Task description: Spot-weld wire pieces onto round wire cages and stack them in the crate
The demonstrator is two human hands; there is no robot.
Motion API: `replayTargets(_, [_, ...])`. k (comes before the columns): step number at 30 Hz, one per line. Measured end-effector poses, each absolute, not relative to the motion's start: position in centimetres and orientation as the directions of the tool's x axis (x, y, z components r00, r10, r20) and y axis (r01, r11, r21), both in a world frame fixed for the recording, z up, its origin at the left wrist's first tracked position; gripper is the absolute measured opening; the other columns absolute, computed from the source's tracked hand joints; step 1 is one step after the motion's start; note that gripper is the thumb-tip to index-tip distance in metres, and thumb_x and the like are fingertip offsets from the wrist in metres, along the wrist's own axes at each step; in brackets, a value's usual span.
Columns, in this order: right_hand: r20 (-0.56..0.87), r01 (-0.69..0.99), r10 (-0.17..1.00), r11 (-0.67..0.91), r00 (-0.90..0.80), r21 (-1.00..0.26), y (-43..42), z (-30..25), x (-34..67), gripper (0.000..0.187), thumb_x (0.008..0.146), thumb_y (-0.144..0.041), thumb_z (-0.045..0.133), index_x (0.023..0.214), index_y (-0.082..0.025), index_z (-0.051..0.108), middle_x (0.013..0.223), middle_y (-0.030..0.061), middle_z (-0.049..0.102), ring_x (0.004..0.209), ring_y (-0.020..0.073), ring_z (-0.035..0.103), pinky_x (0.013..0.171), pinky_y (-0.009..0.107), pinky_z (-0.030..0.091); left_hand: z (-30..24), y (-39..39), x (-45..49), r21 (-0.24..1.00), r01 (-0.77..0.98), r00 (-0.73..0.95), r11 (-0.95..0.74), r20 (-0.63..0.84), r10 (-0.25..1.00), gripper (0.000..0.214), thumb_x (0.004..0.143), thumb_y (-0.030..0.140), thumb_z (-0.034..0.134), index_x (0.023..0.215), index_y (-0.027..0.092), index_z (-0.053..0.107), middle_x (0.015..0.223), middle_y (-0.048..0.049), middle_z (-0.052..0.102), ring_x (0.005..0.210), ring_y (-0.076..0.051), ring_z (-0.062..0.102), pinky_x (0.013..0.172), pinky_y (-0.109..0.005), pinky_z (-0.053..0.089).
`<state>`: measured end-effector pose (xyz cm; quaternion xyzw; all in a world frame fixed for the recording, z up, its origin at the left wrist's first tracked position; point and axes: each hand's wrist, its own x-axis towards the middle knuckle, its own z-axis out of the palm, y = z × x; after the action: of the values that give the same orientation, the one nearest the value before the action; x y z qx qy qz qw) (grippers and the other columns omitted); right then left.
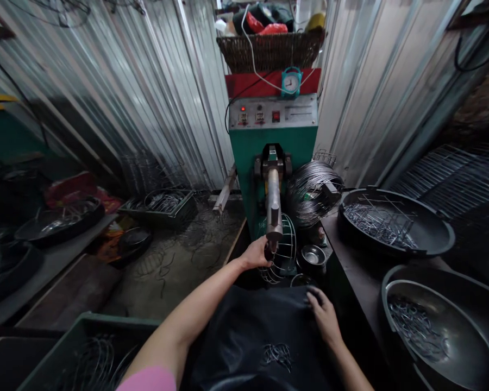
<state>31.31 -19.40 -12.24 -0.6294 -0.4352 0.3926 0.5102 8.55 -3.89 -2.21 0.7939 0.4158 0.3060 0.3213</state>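
Observation:
My left hand [256, 254] is closed at the rim of a round wire basket frame [287, 244], right under the tip of the machine's metal arm [274, 206]. Its fingertips are partly hidden in shadow there. Lower and to the right, my right hand [323, 310] hovers by the edge of the black apron [244, 320]. Its darkened fingers are bent close to the thumb; whatever may be between them is too small to see. A small heap of bent wire pieces [277, 355] lies on the apron in my lap.
Behind stands the green machine [244, 146] with a wire coil [313, 193] beside it. On the right are a pan of wire parts [427, 233] and a bowl of hooks [452, 304]. A small metal bowl [313, 256] sits near the machine, and a green crate [85, 320] at lower left.

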Motion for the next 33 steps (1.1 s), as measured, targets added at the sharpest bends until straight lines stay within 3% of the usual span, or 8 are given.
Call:
replayTargets(7, [-0.007, 0.042, 0.961, -0.019, 0.276, -0.999, -13.5, -4.8, 31.3, 0.046, 0.071, -0.05, 0.063, 0.102, -0.017, 0.064, 0.085, 0.0049, 0.067, 0.076, 0.0202, 0.062, 0.067, 0.031, 0.05, -2.5, -5.9, 8.6, 0.685, 0.587, 0.393, -0.431, 0.224, 0.892, 0.054, 0.047, 0.023, 0.076, 0.097, 0.02, 0.054, 0.09, -0.0054, 0.058, 0.085, -0.024, 0.056, 0.076, -0.033, 0.044])
replayTargets(13, [-0.045, 0.012, 0.98, -0.048, 0.193, -0.999, -12.5, -5.6, 30.4, 0.044, 0.074, -0.052, 0.061, 0.102, -0.018, 0.064, 0.086, 0.0039, 0.066, 0.079, 0.0196, 0.061, 0.068, 0.029, 0.049, -0.9, -6.9, 9.0, 0.611, 0.737, 0.286, -0.288, 0.104, 0.952, 0.055, 0.046, 0.019, 0.075, 0.096, 0.021, 0.052, 0.095, -0.0096, 0.058, 0.093, -0.03, 0.056, 0.079, -0.036, 0.042])
replayTargets(16, [-0.074, -0.034, 0.97, -0.068, 0.234, -0.997, -12.5, -6.4, 30.9, 0.047, 0.073, -0.053, 0.061, 0.104, -0.018, 0.063, 0.085, 0.0043, 0.066, 0.077, 0.0194, 0.061, 0.064, 0.028, 0.049, 0.2, -7.7, 8.7, 0.58, 0.783, 0.258, -0.224, 0.024, 0.966, 0.055, 0.044, 0.017, 0.074, 0.093, 0.022, 0.052, 0.093, -0.0088, 0.057, 0.093, -0.031, 0.056, 0.078, -0.036, 0.042])
replayTargets(19, [-0.087, -0.046, 0.961, -0.078, 0.264, -0.996, -12.9, -6.9, 31.2, 0.049, 0.071, -0.054, 0.063, 0.102, -0.016, 0.064, 0.085, 0.0052, 0.066, 0.075, 0.0193, 0.062, 0.064, 0.028, 0.049, 0.1, -8.4, 7.7, 0.587, 0.783, 0.226, -0.203, 0.036, 0.974, 0.051, 0.046, 0.014, 0.072, 0.091, 0.022, 0.05, 0.095, -0.0076, 0.056, 0.096, -0.028, 0.054, 0.081, -0.035, 0.041])
replayTargets(26, [-0.06, 0.024, 0.977, -0.066, 0.204, -0.998, -14.0, -5.6, 29.8, 0.046, 0.071, -0.054, 0.063, 0.098, -0.017, 0.067, 0.087, 0.0048, 0.067, 0.081, 0.0197, 0.061, 0.072, 0.029, 0.047, -6.2, -8.5, 6.8, 0.901, 0.393, 0.209, -0.183, 0.106, 0.972, 0.052, 0.047, 0.021, 0.076, 0.091, 0.02, 0.048, 0.083, 0.0003, 0.053, 0.083, -0.018, 0.053, 0.078, -0.03, 0.043])
replayTargets(30, [0.001, 0.094, 0.991, -0.012, 0.135, -0.995, -13.8, -3.8, 28.5, 0.039, 0.071, -0.049, 0.064, 0.094, -0.018, 0.068, 0.091, 0.0046, 0.068, 0.087, 0.0198, 0.06, 0.079, 0.031, 0.046, -10.0, -9.6, 8.4, 0.974, 0.18, 0.183, -0.136, 0.103, 0.978, 0.059, 0.047, 0.024, 0.078, 0.096, 0.02, 0.045, 0.09, -0.0007, 0.052, 0.083, -0.016, 0.053, 0.08, -0.03, 0.045])
replayTargets(33, [-0.018, 0.112, 0.999, -0.023, 0.047, -0.993, -13.6, -2.9, 27.6, 0.036, 0.07, -0.047, 0.065, 0.09, -0.018, 0.068, 0.084, 0.0038, 0.068, 0.078, 0.018, 0.06, 0.071, 0.029, 0.047, -11.1, -10.2, 9.3, 0.985, 0.087, 0.168, -0.152, 0.136, 0.976, 0.059, 0.051, 0.028, 0.078, 0.098, 0.02, 0.043, 0.092, -0.0014, 0.049, 0.083, -0.015, 0.052, 0.079, -0.03, 0.047])
